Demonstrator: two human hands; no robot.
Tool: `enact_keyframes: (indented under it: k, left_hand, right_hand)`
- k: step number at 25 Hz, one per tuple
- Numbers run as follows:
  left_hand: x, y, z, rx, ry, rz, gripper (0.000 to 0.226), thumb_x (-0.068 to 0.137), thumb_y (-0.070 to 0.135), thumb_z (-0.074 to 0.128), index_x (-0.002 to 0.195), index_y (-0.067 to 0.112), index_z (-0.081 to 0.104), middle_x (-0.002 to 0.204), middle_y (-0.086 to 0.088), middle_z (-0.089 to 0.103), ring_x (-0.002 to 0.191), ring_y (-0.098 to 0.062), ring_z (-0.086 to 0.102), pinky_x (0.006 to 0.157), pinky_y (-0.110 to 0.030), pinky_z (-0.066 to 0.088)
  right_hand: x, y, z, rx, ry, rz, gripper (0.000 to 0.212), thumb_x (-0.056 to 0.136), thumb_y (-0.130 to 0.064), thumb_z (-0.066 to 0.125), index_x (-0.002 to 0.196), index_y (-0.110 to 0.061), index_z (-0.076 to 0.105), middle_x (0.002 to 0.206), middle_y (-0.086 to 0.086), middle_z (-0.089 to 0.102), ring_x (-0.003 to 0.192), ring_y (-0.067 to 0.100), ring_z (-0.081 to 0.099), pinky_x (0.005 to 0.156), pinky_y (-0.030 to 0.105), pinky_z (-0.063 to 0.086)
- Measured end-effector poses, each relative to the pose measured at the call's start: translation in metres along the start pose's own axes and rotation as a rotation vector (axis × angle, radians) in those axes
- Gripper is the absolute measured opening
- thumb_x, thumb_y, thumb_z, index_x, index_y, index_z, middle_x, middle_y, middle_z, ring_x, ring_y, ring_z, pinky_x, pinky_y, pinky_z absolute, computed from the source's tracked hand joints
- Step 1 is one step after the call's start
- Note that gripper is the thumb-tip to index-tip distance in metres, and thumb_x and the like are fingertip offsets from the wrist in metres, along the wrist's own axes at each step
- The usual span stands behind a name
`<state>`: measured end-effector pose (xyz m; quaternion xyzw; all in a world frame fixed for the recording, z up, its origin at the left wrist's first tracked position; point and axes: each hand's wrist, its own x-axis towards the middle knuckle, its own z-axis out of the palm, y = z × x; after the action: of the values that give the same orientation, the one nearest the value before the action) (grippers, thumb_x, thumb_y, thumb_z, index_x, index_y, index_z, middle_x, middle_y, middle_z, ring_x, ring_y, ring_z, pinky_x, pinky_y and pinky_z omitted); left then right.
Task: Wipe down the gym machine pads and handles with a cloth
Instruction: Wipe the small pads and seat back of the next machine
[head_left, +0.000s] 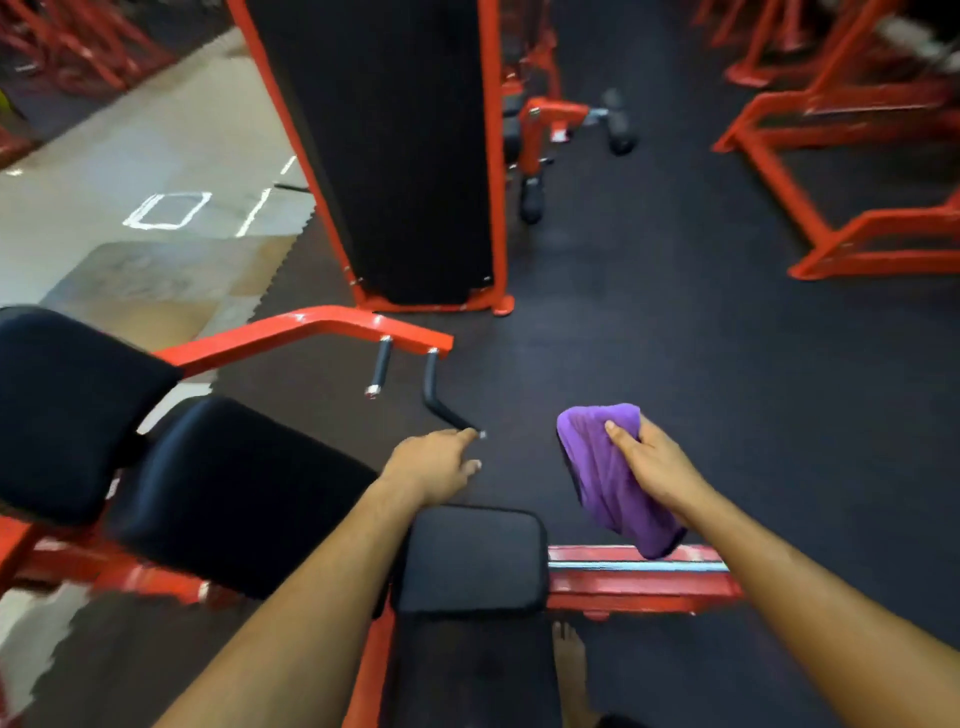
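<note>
Dark rubber gym floor (675, 338) with red machine frames. Black pads (244, 493) sit lower left. The person's right hand (657, 467) grips a bunched purple cloth (602, 467), ready for wiping; left hand (431, 467), fingers loosely extended, reaches toward the bent handle (441, 405).

Cloth (608, 478) right of handle (441, 402); pad (470, 558) below.

Open dark floor (701, 364) lies centre and right. Left passage obstructed by two black pads (156, 452) and the red arm (311, 325) with hanging handles (441, 400). A black tower (405, 156) blocks far centre; red frames (831, 234) crowd far right.
</note>
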<state>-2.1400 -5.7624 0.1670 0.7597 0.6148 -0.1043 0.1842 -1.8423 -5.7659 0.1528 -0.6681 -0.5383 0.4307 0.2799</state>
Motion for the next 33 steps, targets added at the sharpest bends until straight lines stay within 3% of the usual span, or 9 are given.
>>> enact_keyframes:
  k: [4,7,10,13,19,25,29,33]
  left_hand:
    - [0.013,0.118,-0.001,-0.016,0.003,0.161,0.051,0.102,0.050,0.047,0.151,0.033,0.041,0.150,0.005,0.053,0.135,-0.025,0.053,0.104,-0.047,0.048]
    - [0.027,0.221,0.001,-0.011,-0.004,0.295,0.051,0.102,0.052,0.048,0.150,0.036,0.041,0.151,0.009,0.053,0.135,-0.023,0.053,0.106,-0.047,0.047]
    - [0.047,0.321,0.013,-0.006,0.002,0.384,0.051,0.102,0.052,0.048,0.149,0.034,0.043,0.150,0.009,0.054,0.134,-0.023,0.054,0.105,-0.046,0.048]
    - [0.075,0.424,0.038,-0.015,-0.034,0.412,0.050,0.101,0.054,0.047,0.147,0.036,0.043,0.148,0.010,0.056,0.131,-0.020,0.057,0.103,-0.046,0.049]
    - [0.115,0.566,0.079,-0.089,-0.108,0.310,0.048,0.099,0.055,0.049,0.145,0.040,0.046,0.143,0.009,0.060,0.128,-0.021,0.059,0.106,-0.046,0.047]
    - [0.205,0.610,0.065,-0.116,-0.044,0.167,0.046,0.097,0.060,0.050,0.140,0.042,0.049,0.135,0.015,0.063,0.125,-0.018,0.060,0.101,-0.040,0.050]
    - [0.317,0.623,0.049,-0.164,0.008,0.076,0.047,0.098,0.057,0.051,0.141,0.039,0.049,0.137,0.013,0.062,0.125,-0.018,0.059,0.099,-0.040,0.051]
    - [0.460,0.637,0.006,-0.216,0.005,0.027,0.051,0.099,0.053,0.054,0.145,0.034,0.045,0.143,0.007,0.056,0.129,-0.019,0.055,0.098,-0.039,0.051]
  right_hand:
    - [-0.066,0.053,-0.117,-0.051,0.296,0.052,0.032,0.102,-0.036,0.052,0.124,-0.017,0.065,0.123,0.005,0.067,0.114,0.024,0.062,0.099,0.039,0.047]
    - [-0.115,0.093,-0.205,-0.060,0.454,0.114,0.024,0.100,-0.030,0.056,0.121,-0.020,0.065,0.118,0.001,0.069,0.111,0.024,0.062,0.093,0.037,0.048]
    - [-0.156,0.144,-0.286,-0.088,0.537,0.189,0.009,0.097,-0.027,0.057,0.105,-0.028,0.061,0.102,-0.005,0.069,0.100,0.025,0.061,0.084,0.038,0.049]
    - [-0.188,0.208,-0.371,-0.069,0.630,0.275,0.008,0.092,-0.023,0.054,0.093,-0.031,0.056,0.090,-0.007,0.068,0.089,0.021,0.063,0.078,0.040,0.053]
    - [-0.190,0.297,-0.508,-0.200,0.585,0.257,0.008,0.091,-0.032,0.066,0.085,-0.033,0.061,0.086,-0.011,0.067,0.084,0.014,0.063,0.070,0.035,0.051]
    - [-0.083,0.342,-0.582,-0.232,0.500,0.210,0.007,0.088,-0.027,0.073,0.085,-0.031,0.067,0.091,-0.013,0.065,0.083,0.004,0.060,0.069,0.030,0.047]
    - [0.043,0.356,-0.621,-0.237,0.430,0.172,0.006,0.088,-0.028,0.074,0.085,-0.030,0.068,0.089,-0.014,0.065,0.080,0.004,0.061,0.065,0.026,0.046]
    - [0.224,0.339,-0.673,-0.255,0.364,0.157,0.007,0.086,-0.030,0.076,0.084,-0.026,0.070,0.088,-0.014,0.066,0.080,0.010,0.062,0.068,0.028,0.048]
